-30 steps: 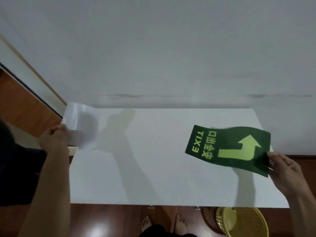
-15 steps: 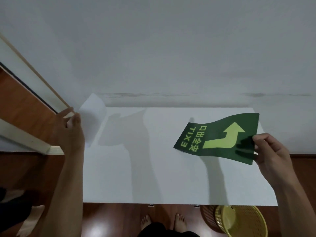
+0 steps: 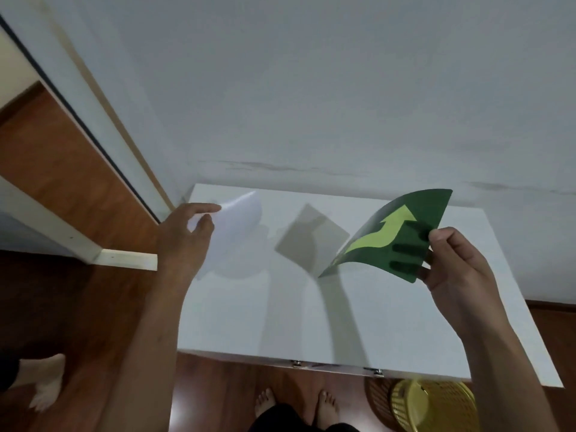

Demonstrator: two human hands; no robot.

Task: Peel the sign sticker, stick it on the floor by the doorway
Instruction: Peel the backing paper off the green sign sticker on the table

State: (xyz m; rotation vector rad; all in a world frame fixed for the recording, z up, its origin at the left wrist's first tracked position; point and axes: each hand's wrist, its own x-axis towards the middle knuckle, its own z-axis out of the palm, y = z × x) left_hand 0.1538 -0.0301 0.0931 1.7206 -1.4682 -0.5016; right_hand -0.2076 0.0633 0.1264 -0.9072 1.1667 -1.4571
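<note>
Head view showed the right hand [image 3: 455,263] pinching the peeled green arrow sign sticker [image 3: 389,235] above the white table [image 3: 311,307]; the left hand [image 3: 184,235] pinched the backing sheet [image 3: 237,219] over the table's left end. Best kept curled off itself, adhesive untouched.

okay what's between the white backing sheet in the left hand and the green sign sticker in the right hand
Only bare white tabletop, crossed by grey shadows, separates the backing sheet from the sign sticker. No object sits in that stretch in the head view.
</note>
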